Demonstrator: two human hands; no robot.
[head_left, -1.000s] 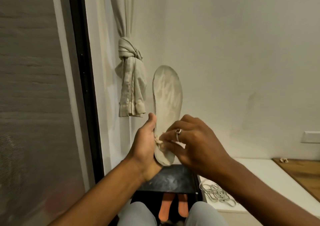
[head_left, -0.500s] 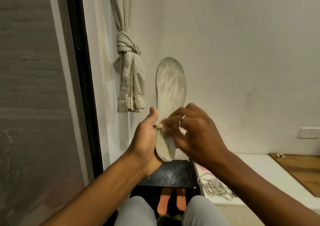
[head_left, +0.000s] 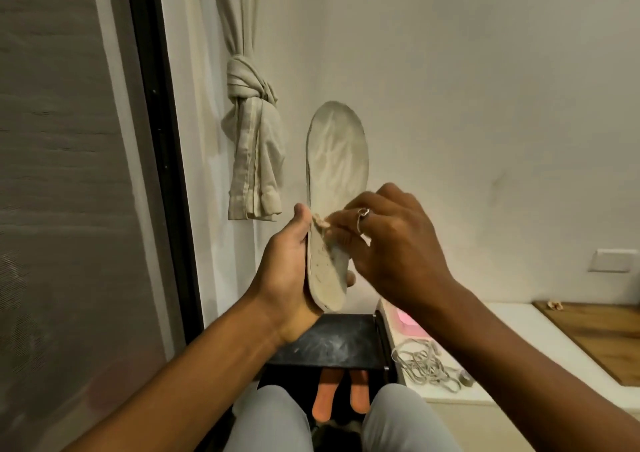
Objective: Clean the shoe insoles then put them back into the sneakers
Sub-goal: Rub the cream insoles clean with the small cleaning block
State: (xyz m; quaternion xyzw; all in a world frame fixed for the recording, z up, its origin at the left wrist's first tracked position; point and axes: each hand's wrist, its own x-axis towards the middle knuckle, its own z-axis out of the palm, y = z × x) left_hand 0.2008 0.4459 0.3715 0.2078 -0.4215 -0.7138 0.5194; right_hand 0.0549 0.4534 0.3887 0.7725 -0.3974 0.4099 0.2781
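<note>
Shifted slightly up the pale grey foam insole (head_left: 337, 161), right hand (head_left: 391, 240) is pinching a small beige wad (head_left: 320, 222) against it; left hand (head_left: 287, 271) is gripping its heel upright.

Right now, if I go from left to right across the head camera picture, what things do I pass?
Black window frame → knotted curtain → left hand → insole → right hand, pinching a small cloth → white wall plate.

Your left hand (head_left: 287, 271) grips the insole (head_left: 337, 154) upright, thumb pointing up along its edge. Your right hand (head_left: 394, 240) pinches a small cloth (head_left: 321, 222) against it with curled fingers. Both forearms reach forward.
</note>
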